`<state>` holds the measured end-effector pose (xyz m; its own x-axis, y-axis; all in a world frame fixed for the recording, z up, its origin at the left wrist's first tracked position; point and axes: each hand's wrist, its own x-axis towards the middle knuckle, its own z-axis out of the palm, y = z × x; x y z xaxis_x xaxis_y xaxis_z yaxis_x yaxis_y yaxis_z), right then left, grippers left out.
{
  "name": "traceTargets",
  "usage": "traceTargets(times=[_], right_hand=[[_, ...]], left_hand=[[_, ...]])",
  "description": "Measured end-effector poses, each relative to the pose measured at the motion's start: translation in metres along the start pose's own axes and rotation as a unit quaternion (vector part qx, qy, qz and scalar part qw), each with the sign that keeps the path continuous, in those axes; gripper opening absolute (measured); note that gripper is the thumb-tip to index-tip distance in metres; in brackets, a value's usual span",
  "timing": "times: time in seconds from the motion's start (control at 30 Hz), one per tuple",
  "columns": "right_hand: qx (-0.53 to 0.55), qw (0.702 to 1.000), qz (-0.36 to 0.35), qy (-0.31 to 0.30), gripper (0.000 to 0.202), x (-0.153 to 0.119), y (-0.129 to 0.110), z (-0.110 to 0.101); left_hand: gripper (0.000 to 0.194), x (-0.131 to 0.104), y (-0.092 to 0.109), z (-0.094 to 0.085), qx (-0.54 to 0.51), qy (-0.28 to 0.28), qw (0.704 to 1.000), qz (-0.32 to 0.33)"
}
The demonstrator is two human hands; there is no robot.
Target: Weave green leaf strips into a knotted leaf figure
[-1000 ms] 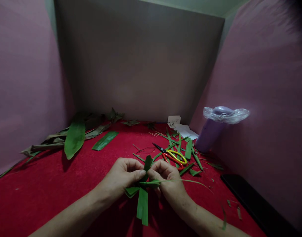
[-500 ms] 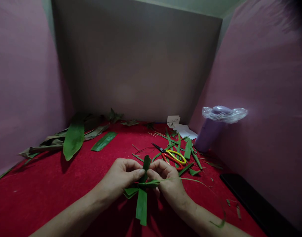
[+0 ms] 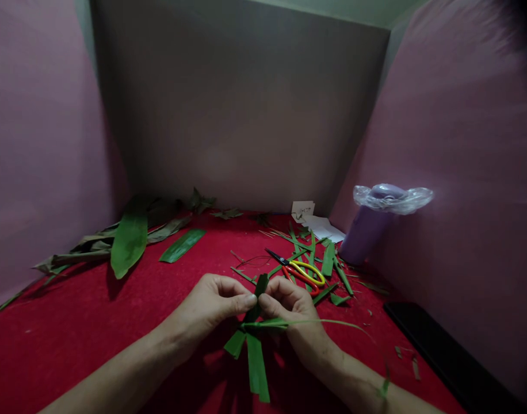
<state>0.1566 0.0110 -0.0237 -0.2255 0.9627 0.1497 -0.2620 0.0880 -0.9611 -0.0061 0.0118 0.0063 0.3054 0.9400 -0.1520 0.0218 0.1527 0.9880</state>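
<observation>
Both hands pinch the upper strip of a green folded leaf piece (image 3: 257, 365), held above the red cloth near the front. My left hand (image 3: 212, 302) grips the strip from the left, thumb against finger, and my right hand (image 3: 291, 310) closes on its right edge. Below the fingers, broad leaf ends hang down and to the left. A thin leaf strand (image 3: 332, 322) runs right, over my right hand towards the wrist. Just beyond my right hand lie scissors (image 3: 296, 271) with one yellow and one red handle, among cut leaf strips (image 3: 328, 259).
Large leaves (image 3: 129, 244) and dried ones lie at the back left, with a cut leaf piece (image 3: 182, 245) beside them. A purple container (image 3: 365, 236) topped with clear plastic stands right, near white papers (image 3: 323, 228). A black flat object (image 3: 445, 351) lies at the right edge.
The leaf piece has turned slightly in my fingers: its lower end has swung right and its top has tipped right. Both hands keep their pinch, having shifted a little.
</observation>
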Motion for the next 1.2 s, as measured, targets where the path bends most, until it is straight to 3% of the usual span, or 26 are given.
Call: traceTargets(times=[0.17,0.47,0.57,0.7,0.87,0.93,1.07,1.2], right_hand=[[-0.005,0.999,-0.024,0.028,0.031,0.000,-0.001,0.000],[0.003,1.000,-0.018,0.000,0.029,0.000,-0.001,-0.001],[0.011,1.000,-0.009,0.007,0.027,0.001,-0.002,-0.002],[0.043,0.999,0.013,0.013,0.030,0.001,0.000,-0.005],[0.061,0.998,0.009,0.011,0.029,0.002,0.003,-0.007],[0.049,0.999,0.002,0.018,0.027,0.003,0.002,-0.007],[0.011,0.999,-0.016,0.037,0.023,0.002,-0.002,-0.003],[0.004,0.998,-0.028,0.049,0.024,0.001,-0.003,-0.001]], left_hand=[[0.021,0.002,0.000,0.001,0.008,-0.005,1.000,-0.001],[0.017,-0.001,0.009,0.009,0.052,0.041,0.998,0.021],[0.022,-0.004,0.014,0.006,0.047,0.037,0.997,0.056],[0.025,-0.004,0.018,0.000,0.062,0.079,0.987,0.129],[0.028,-0.003,0.017,-0.001,0.032,0.094,0.983,0.152],[0.024,-0.004,0.016,0.001,0.030,0.071,0.987,0.144],[0.018,-0.004,0.012,0.006,0.015,0.020,0.997,0.067],[0.016,-0.003,0.008,0.009,0.001,0.040,0.999,0.033]])
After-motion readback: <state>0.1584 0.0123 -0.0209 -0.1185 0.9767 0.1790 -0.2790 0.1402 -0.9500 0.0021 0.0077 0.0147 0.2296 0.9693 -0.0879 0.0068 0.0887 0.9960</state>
